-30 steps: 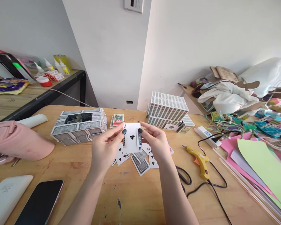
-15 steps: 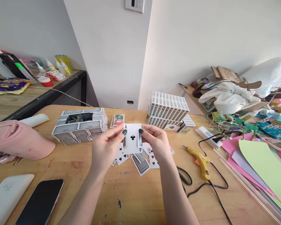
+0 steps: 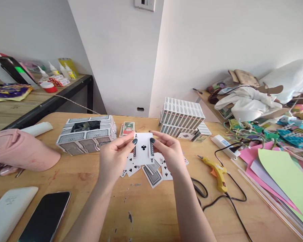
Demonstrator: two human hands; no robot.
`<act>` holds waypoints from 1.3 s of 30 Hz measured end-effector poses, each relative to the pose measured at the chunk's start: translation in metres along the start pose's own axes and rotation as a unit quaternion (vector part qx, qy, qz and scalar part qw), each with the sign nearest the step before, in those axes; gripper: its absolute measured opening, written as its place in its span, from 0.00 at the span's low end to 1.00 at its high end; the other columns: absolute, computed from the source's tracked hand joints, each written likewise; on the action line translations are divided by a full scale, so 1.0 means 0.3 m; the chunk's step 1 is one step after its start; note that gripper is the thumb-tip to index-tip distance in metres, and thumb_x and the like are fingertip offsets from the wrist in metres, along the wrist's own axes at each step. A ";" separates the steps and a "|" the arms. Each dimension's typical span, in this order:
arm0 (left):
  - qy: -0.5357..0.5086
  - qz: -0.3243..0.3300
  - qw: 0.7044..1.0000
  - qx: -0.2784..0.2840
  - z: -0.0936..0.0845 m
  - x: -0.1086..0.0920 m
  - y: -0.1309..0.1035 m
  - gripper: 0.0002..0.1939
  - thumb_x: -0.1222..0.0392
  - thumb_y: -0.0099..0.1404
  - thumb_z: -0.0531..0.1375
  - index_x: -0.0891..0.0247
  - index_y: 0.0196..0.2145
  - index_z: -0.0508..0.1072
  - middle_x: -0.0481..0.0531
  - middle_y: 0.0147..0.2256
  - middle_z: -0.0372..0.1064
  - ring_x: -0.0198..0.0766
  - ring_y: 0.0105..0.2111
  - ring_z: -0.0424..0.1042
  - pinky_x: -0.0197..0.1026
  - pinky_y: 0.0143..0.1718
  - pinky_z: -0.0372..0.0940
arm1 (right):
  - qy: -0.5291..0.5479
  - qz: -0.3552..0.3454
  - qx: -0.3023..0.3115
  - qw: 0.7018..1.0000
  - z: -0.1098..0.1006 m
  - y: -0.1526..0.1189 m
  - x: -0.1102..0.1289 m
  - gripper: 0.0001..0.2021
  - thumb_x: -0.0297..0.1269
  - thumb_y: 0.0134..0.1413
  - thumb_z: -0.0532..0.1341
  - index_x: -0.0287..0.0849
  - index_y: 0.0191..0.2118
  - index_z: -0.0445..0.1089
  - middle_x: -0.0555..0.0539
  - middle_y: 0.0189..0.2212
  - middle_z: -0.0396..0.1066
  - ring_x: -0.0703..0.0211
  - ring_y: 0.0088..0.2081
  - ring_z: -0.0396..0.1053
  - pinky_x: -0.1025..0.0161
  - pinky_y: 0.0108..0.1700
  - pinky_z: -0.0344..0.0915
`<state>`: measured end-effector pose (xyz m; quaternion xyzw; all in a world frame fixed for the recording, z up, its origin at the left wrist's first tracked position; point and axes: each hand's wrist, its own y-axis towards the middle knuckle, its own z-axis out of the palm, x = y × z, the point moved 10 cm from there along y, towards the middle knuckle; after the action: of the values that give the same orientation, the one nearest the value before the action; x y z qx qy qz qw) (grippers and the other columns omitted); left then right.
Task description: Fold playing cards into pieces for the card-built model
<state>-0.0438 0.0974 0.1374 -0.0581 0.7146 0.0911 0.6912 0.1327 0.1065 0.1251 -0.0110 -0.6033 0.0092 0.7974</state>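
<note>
Now | L hand point(image 3: 112, 157) + R hand point(image 3: 172, 155) pinching ace card point(image 3: 143, 148), opp. sides | loose cards point(image 3: 153, 178) on tbl point(image 3: 148, 215)

Wooden table point(image 3: 143, 215) carries yellow glue gun point(image 3: 219, 174). Left of gun: loose playing cards point(image 3: 153, 178), black-screened phone point(image 3: 45, 213), card-patterned box point(image 3: 77, 137). Right of gun: coloured sheets point(image 3: 280, 176).

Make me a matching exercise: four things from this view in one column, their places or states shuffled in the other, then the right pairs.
1. white ace of clubs playing card
2. yellow glue gun with orange trigger
3. black rectangular smartphone
4. box faced with grey-patterned cards

A. immediately right of the white rounded slab
B. has a dark opening in its top
C. nearest the white power strip
D. pinched by the left hand and right hand

Pairs: 1-D, 2-C, 3-A, 4-B
</note>
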 end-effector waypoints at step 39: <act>-0.040 0.096 0.994 0.013 0.055 -0.042 -0.031 0.07 0.62 0.59 0.53 0.60 0.33 0.71 0.48 0.33 0.71 0.34 0.28 0.66 0.34 0.27 0.61 | -0.067 -0.089 0.000 0.994 0.106 -0.044 0.044 0.08 0.35 0.50 0.50 0.44 0.30 0.66 0.53 0.24 0.60 0.65 0.24 0.55 0.69 0.26 0.52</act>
<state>-0.0252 0.0913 0.1489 0.0236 0.6898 0.1505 0.7078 0.1057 0.0938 0.1468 0.0429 -0.6539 -0.0609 0.7529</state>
